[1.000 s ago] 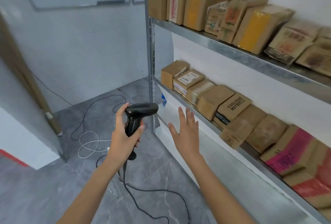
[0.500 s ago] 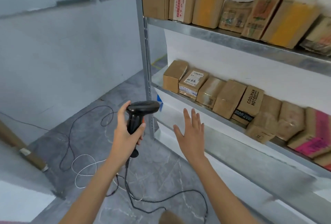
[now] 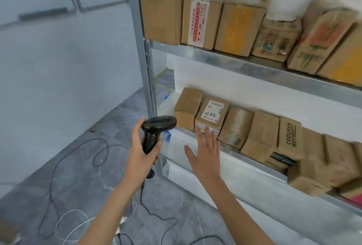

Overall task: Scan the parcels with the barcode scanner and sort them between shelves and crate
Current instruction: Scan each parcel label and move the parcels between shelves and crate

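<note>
Two shelves (image 3: 254,66) held cardboard parcels: we counted seven on the upper one and about nine on the lower (image 3: 244,158), the far ones blurred. Our left hand (image 3: 141,152) gripped one black scanner (image 3: 156,127), its cable (image 3: 152,213) trailing over the floor. Our right hand (image 3: 205,156) was spread flat, holding nothing, just before the labelled parcel (image 3: 212,114).

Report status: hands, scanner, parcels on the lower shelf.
Left hand grips barcode scanner. Right hand open, fingers straight, reaching toward labelled parcel on lower shelf. Nothing in between.
</note>
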{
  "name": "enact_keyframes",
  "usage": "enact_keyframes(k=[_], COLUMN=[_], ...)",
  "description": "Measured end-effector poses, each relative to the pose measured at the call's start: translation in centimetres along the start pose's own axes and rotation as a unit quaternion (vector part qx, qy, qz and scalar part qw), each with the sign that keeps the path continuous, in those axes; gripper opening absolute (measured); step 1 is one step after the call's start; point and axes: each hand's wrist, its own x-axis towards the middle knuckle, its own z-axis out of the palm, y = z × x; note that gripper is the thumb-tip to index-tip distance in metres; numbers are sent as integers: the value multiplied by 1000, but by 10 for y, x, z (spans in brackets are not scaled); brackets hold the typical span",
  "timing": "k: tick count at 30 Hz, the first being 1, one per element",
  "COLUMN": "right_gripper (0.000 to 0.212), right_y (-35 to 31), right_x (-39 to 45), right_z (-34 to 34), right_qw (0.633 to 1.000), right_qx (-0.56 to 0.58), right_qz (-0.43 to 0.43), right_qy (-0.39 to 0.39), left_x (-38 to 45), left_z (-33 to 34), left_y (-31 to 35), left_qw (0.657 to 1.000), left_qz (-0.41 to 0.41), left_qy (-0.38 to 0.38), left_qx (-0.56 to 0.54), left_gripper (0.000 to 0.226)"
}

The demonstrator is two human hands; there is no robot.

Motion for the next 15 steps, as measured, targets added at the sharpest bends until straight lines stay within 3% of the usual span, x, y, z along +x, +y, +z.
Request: enact_keyframes(k=[10,15], right_gripper=[74,77], right_y=[-16,-30], right_x=[91,127], right_z=[40,62], right_qw=[997,993], right_qx=[7,-4], right_qz=[80,115], right_qy=[-22,-14], left_x=[98,145], left_z=[17,22], left_y=[-44,-68], left_qw=[999,999], left_qz=[-18,-9], left_qy=[3,-37], left_qx=[-33,-35], left_gripper=[75,74])
